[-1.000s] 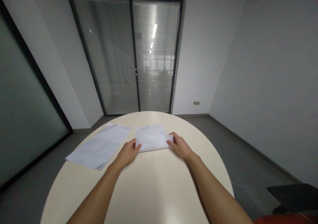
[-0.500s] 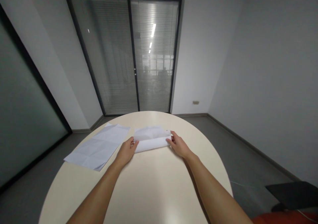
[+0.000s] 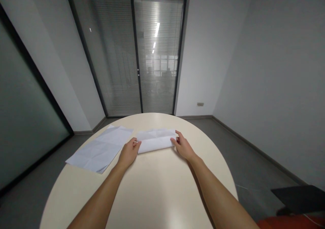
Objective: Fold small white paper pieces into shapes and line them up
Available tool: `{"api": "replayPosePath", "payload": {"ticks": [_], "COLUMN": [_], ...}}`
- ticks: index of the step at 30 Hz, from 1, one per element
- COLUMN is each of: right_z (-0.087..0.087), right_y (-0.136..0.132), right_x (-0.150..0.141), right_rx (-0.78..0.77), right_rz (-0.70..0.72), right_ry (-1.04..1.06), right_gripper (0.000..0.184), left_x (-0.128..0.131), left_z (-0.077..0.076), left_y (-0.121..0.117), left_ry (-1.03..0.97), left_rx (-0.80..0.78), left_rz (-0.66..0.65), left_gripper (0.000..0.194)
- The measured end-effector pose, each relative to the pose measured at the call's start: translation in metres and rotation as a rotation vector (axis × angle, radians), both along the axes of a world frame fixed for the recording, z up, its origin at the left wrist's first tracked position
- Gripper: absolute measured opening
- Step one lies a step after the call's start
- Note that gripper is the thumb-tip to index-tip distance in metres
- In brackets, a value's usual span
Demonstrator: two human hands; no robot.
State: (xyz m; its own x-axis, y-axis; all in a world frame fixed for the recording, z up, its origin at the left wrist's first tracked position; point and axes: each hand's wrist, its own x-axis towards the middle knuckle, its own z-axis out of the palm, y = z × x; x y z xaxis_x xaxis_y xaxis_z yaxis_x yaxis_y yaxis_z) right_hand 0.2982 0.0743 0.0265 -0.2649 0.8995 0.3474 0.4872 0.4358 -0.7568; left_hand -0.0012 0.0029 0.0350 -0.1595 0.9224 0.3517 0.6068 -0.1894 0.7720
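Note:
A white sheet of paper (image 3: 156,142) is stretched sideways between my two hands over the far half of the table, its near part folded over into a flat band. My left hand (image 3: 130,151) pinches the left end, thumb on top and fingers curled at the edge. At the opposite end, my right hand (image 3: 183,146) grips the paper with the thumb in front and the fingers behind. The underside of the paper and some fingertips are hidden.
Several creased white sheets (image 3: 101,149) lie in a loose stack on the left of the round cream table (image 3: 152,191). Beyond its far edge stands a glass door with blinds (image 3: 157,86). At the lower right are a black flat object (image 3: 299,198) and something red (image 3: 286,222).
The folded band of the paper has tipped up slightly and looks flatter. My right fingers have risen a little at its right end. The stack on the left stays put.

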Motion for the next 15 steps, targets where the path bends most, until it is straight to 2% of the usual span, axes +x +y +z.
{"api": "replayPosePath", "payload": {"ticks": [8,15], "right_z": [-0.005,-0.0053], "right_y": [0.0027,0.0024], "right_x": [0.0011,-0.0004], "right_rx": [0.002,0.011], "right_rz": [0.056,0.039], "right_ry": [0.044,0.049], "right_gripper": [0.057,0.056], "left_x": [-0.0032,-0.0039], "left_z": [0.0029,-0.0025], "left_y": [0.0008,0.0037], "left_ry": [0.019,-0.054], "left_rx": [0.015,0.034], "left_rz": [0.054,0.076], "left_gripper": [0.027,0.036]}}
